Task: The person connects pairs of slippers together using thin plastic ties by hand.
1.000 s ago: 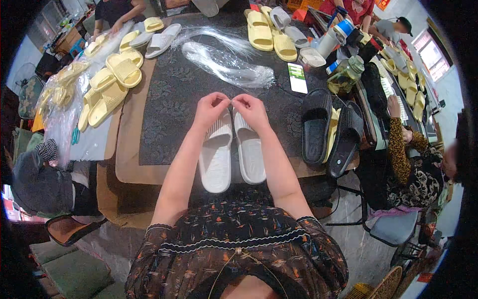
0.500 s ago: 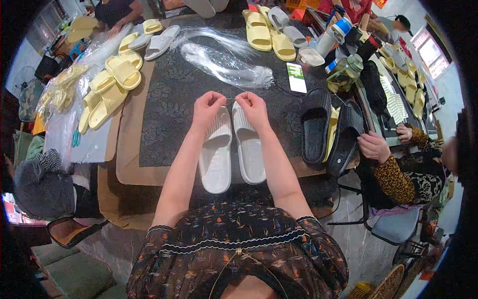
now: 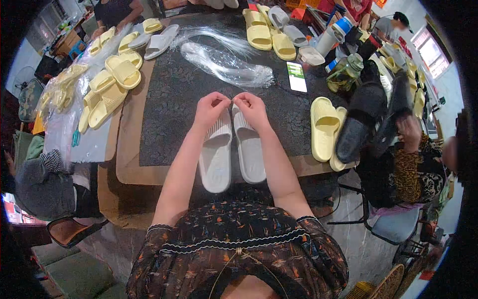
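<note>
Head view: my two bare hands meet above the toe end of the pair of pale grey, foam-looking slippers with ridged straps (image 3: 215,167), which lies just in front of me with its toes pointing away. My left hand (image 3: 209,112) has thumb and forefinger drawn together in a pinch over the left toe, and my right hand (image 3: 253,111) mirrors it over the right toe. The tips almost meet above the gap between the slippers; whether they grip something thread-thin there is too small for me to tell. For such fine fingertip work, I judge that both pinches should be level and light, with any pull shared evenly, so that neither slipper gets dragged across the other. My wrists hang close over the straps, so I would do well to carry them a little high and not press the ridges out of shape. The heels reach down to the near table edge, so any tug toward me could tip the pair off. Beyond the grey pair lies a loose, glossy bundle of clear plastic strands (image 3: 214,66), within easy reach; lifting from it one strand at a time would avoid tangles. To the right of the grey pair are two pale yellow slippers with ridged straps (image 3: 324,142), and farther right a co-worker's hand (image 3: 409,130) is at a black ridged slipper (image 3: 393,117), so my right elbow should be tucked in.
</note>
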The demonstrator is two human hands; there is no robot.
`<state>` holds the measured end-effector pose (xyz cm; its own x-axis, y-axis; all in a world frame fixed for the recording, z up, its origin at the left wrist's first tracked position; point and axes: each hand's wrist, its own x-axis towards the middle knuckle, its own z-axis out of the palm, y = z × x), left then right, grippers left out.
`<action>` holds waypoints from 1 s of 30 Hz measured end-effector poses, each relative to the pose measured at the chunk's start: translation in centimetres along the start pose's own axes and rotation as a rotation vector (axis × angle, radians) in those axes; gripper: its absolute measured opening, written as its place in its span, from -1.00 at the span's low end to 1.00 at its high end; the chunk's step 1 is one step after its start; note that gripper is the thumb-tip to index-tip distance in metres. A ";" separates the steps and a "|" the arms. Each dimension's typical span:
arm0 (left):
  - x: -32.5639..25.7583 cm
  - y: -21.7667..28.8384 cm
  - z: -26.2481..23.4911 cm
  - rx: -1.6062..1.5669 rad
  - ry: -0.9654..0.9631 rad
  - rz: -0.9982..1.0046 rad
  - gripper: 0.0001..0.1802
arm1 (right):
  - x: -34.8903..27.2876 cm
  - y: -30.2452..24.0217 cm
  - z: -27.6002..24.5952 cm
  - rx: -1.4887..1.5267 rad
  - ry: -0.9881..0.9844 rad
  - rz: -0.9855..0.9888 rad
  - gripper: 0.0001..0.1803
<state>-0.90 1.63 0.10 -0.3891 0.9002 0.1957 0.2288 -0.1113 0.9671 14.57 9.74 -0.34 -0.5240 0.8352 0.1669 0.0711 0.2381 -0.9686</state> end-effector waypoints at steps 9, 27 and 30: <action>0.3 -0.6 -0.3 -0.041 -0.017 -0.007 -0.86 | 0.0 -0.4 0.0 -0.052 -0.043 -0.026 -0.80; 0.6 -0.9 -1.0 -0.295 0.306 -0.209 -0.85 | -0.7 -2.2 -0.5 -0.059 0.303 -0.259 -0.90; 0.6 -1.4 -1.5 -0.378 0.345 -0.228 -0.85 | -2.2 -4.7 -0.8 -0.109 0.332 -0.343 -0.92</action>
<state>-2.84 1.70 -0.92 -0.6749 0.7365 -0.0451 -0.2069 -0.1302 0.9696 16.07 7.22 4.01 -0.2350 0.8085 0.5395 0.0391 0.5625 -0.8259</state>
